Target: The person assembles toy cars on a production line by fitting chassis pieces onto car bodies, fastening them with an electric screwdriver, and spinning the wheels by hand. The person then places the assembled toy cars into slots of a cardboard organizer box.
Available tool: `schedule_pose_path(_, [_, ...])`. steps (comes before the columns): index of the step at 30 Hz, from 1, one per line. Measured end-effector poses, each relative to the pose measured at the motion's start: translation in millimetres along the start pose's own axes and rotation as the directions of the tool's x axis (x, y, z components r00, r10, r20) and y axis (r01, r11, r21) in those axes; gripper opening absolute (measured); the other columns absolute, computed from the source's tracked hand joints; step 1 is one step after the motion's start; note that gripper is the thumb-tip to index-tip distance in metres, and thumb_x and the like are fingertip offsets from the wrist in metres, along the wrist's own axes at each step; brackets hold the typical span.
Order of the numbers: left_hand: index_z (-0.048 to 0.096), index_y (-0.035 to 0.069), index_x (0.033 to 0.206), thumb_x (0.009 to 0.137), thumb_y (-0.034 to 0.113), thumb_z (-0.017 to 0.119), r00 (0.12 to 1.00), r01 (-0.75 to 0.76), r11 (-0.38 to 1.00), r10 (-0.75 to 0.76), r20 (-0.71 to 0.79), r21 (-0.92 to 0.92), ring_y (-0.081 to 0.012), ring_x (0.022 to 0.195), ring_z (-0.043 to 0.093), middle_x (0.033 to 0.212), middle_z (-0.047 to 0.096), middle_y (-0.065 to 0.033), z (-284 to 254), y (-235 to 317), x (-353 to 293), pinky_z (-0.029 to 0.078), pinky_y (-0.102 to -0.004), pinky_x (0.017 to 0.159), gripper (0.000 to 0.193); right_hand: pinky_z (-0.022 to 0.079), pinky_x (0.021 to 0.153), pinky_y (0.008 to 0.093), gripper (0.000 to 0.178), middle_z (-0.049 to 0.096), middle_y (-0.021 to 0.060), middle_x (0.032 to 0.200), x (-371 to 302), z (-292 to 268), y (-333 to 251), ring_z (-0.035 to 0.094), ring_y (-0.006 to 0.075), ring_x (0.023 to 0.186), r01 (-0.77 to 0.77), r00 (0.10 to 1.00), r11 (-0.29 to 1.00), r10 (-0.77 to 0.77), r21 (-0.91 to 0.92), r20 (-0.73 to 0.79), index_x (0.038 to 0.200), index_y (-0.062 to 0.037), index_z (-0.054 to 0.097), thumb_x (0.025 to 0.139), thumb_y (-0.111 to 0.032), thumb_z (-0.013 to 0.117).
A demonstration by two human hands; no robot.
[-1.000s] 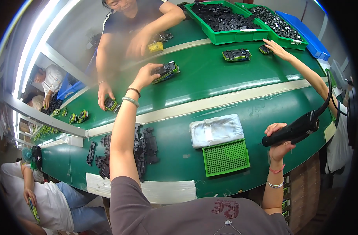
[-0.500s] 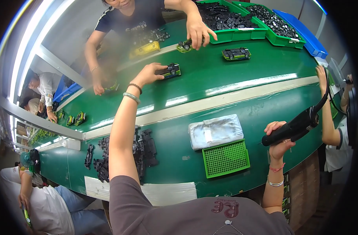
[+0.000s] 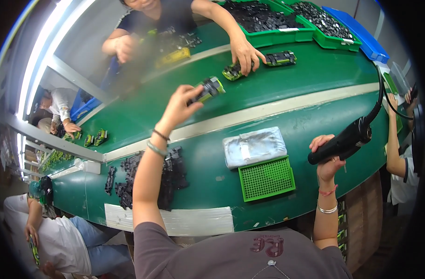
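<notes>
Over the green conveyor belt, my left hand (image 3: 181, 106) grips the end of a black and green toy car (image 3: 212, 88) between thumb and fingers. The car is tilted, and its dark underside faces up. On the right, my right hand (image 3: 327, 160) is wrapped round a black electric screwdriver (image 3: 347, 143) with a cable at its upper end. The screwdriver's tip points left, above the table. A co-worker's hand (image 3: 244, 55) across the belt grasps another toy car (image 3: 232, 72). Just beyond it lies a third toy car (image 3: 281, 58).
Black plastic chassis parts (image 3: 129, 181) are heaped under my left forearm. A plastic-wrapped package (image 3: 255, 146) lies against a green perforated basket (image 3: 267, 179). Green bins (image 3: 287, 36) of parts stand at the far side. A pale rail (image 3: 240, 116) divides table from belt. Co-workers sit at both sides.
My left hand has lifted and turned the toy car, moving slightly right and nearer. The co-worker's car has come down to the belt, beside the third one. My right hand has barely moved.
</notes>
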State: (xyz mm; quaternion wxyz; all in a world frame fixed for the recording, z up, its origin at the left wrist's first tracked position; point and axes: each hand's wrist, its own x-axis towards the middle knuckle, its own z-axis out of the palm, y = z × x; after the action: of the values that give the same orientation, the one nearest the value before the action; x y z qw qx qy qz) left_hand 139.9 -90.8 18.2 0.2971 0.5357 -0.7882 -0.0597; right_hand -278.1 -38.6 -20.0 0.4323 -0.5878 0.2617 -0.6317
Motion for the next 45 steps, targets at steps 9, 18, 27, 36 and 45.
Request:
schedule_pose_path(9, [0.057,0.012,0.122,0.073,0.01,0.07,0.982,-0.018,0.984,0.051,0.181,-0.177,-0.0264,0.092,0.055,0.107,0.053,-0.0136,21,140,-39,0.048,-0.0322,0.074,0.05,0.042,0.069,0.0312,0.088,0.05,0.0072,0.075,-11,-11,8,0.05,0.0179,0.073,-0.075,0.997,0.997,0.075,-0.021,-0.015,0.087,-0.0028,0.046,0.065,-0.087,0.035])
schedule_pose_path(18, [0.057,0.011,0.121,0.074,0.012,0.07,0.982,-0.063,0.994,0.078,0.172,-0.094,-0.0309,0.095,0.055,0.11,0.053,-0.0151,56,152,-47,0.047,-0.0359,0.079,0.049,0.043,0.07,0.032,0.088,0.053,0.0084,0.076,-5,-12,7,0.052,0.0182,0.073,-0.046,0.999,0.999,0.047,-0.024,0.017,0.092,-0.0018,0.048,0.067,-0.086,0.036])
schedule_pose_path(27, [0.057,0.01,0.118,0.072,0.015,0.071,0.973,-0.055,0.998,0.063,0.224,-0.042,-0.0322,0.101,0.052,0.111,0.053,-0.0167,57,156,-51,0.045,-0.0389,0.086,0.048,0.044,0.069,0.0318,0.089,0.054,0.0089,0.076,-8,-13,1,0.053,0.0186,0.073,-0.052,0.998,0.997,0.053,-0.048,0.014,0.09,-0.0014,0.048,0.066,-0.086,0.035])
schedule_pose_path(36, [0.057,0.005,0.111,0.075,0.018,0.07,0.972,-0.178,0.984,0.171,0.161,0.029,-0.0325,0.101,0.053,0.112,0.053,-0.0176,64,155,-48,0.045,-0.039,0.085,0.041,0.045,0.07,0.033,0.091,0.054,0.0096,0.076,-7,-9,2,0.053,0.0196,0.073,-0.051,0.999,0.998,0.051,-0.037,0.01,0.09,-0.0014,0.047,0.065,-0.087,0.033])
schedule_pose_path(45, [0.056,0.007,0.11,0.073,0.019,0.07,0.967,-0.201,0.966,0.169,0.19,0.164,-0.0305,0.101,0.053,0.112,0.054,-0.016,65,157,-49,0.045,-0.0385,0.085,0.041,0.045,0.069,0.0336,0.09,0.054,0.0099,0.076,-8,-10,4,0.053,0.02,0.073,-0.054,0.999,0.998,0.054,-0.026,0.006,0.091,-0.0011,0.047,0.066,-0.087,0.032])
